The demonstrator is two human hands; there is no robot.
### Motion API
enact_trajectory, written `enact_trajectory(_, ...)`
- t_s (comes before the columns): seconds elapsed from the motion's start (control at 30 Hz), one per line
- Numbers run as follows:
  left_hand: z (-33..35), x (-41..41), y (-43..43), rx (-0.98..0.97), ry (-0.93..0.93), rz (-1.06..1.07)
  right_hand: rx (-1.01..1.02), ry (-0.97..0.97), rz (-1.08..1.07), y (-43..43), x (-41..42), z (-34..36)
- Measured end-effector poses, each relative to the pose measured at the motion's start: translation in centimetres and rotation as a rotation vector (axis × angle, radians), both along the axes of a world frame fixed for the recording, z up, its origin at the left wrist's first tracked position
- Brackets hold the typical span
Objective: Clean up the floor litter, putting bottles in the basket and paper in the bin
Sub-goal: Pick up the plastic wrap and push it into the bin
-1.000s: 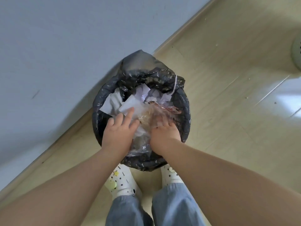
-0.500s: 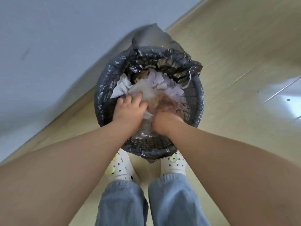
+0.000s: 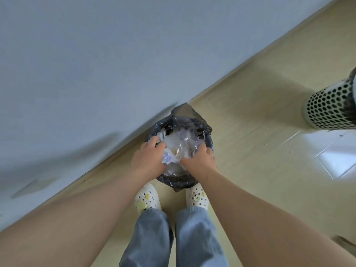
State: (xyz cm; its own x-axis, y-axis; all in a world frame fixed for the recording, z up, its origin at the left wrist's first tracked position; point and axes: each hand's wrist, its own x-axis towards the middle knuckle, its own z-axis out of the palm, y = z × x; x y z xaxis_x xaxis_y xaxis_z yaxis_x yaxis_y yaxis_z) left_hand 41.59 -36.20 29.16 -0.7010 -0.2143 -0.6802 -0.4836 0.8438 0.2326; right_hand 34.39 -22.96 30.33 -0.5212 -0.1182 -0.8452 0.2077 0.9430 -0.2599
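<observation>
Left grip (image 3: 149, 157) has its fingers curled over the crumpled paper (image 3: 169, 158). The right grip (image 3: 199, 160) clutches the clear plastic wrap (image 3: 185, 135) bulging beside it, both low inside the bin (image 3: 181, 183). I'd worry the load is springy: let go and it may lift and spill paper onto the floor (image 3: 250, 151), or hard pressing may tear the thin black liner (image 3: 204, 130). The bin looks packed to its rim, just beyond the 2 shoes (image 3: 147, 199). A perforated white basket (image 3: 327, 108) stands well apart on the right, contents hidden.
</observation>
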Motion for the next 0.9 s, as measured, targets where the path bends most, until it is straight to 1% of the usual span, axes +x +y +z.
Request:
enact_trajectory(0.13,6.5,0.2,-0.3,0.040,0.061,0.094,-0.057,0.015,-0.031,-0.4,0.6,6.5)
enact_trajectory(0.33,17.3,0.8,-0.6,0.165,0.196,0.386,-0.152,0.058,-0.140,-1.7,2.1,15.6)
enact_trajectory(0.53,25.3,1.6,0.3,0.208,0.308,0.588,-0.351,0.144,-0.223,-1.7,2.3,23.1)
enact_trajectory(0.67,30.6,1.9,2.4,0.201,0.453,0.682,-0.487,0.188,-0.219,0.0,1.5,28.5)
enact_trajectory(0.9,40.9,2.9,7.8,0.228,0.682,0.801,-0.708,0.237,-0.206,6.3,0.4,39.1)
